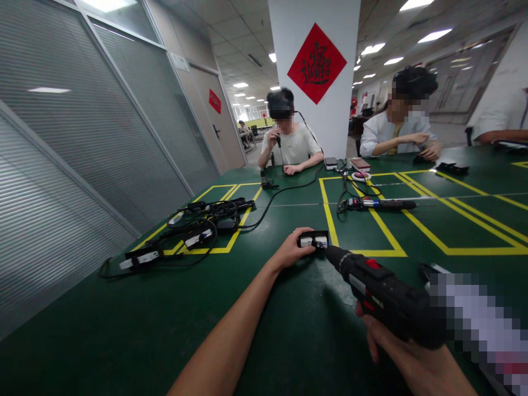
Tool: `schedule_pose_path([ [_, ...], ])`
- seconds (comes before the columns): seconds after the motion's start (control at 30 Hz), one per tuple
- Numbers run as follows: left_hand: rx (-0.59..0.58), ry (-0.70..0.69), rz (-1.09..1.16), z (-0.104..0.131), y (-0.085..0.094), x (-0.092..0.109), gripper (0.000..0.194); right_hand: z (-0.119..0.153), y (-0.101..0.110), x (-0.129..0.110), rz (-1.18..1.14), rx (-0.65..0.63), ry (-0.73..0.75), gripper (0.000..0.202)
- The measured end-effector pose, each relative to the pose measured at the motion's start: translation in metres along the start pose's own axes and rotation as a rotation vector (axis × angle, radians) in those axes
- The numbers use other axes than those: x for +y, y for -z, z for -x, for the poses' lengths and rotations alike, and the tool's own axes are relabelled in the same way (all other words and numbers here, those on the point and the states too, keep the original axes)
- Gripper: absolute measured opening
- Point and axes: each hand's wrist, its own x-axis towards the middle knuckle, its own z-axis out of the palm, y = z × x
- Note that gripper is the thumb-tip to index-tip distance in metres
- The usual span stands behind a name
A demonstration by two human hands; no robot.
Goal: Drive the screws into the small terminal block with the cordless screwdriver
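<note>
My left hand (pixel 293 250) grips the left end of a small black box-shaped housing (pixel 324 236) on the green table. White parts and thin wires show inside its open side. My right hand (pixel 381 330) is wrapped round the handle of a black cordless drill (pixel 383 291) with red accents. The drill's chuck (pixel 336 258) points left and forward at the right end of the housing. Whether the bit touches the housing cannot be made out. The drill's body hides part of my right hand.
Black cabled units (pixel 202 234) lie in a tangle at left. Beyond the housing rests a wired pen-like tool (pixel 371 204). Yellow tape (pixel 371 253) marks the green table (pixel 124 324). Across it sit a person with a screwdriver (pixel 279 144) and another person (pixel 398 126). A blurred-out object (pixel 482 319) lies at right.
</note>
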Motion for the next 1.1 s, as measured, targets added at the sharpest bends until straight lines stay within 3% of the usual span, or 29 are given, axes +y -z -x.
schedule_pose_path([
  [0.23, -0.005, -0.003, 0.003, -0.001, 0.0, -0.002, 0.053, -0.001, -0.001, -0.005, 0.056, 0.007, 0.025, 0.047],
  [0.47, -0.017, -0.007, -0.012, 0.0, 0.001, 0.002, 0.052, -0.002, 0.004, 0.009, 0.063, -0.013, -0.022, 0.022],
  [0.93, -0.017, -0.005, -0.007, 0.0, 0.0, -0.001, 0.053, -0.003, 0.002, 0.005, 0.016, -0.008, -0.007, 0.034],
  [1.1, -0.012, -0.009, -0.008, -0.001, 0.0, -0.001, 0.052, -0.003, -0.001, 0.001, 0.05, 0.02, -0.014, 0.02],
])
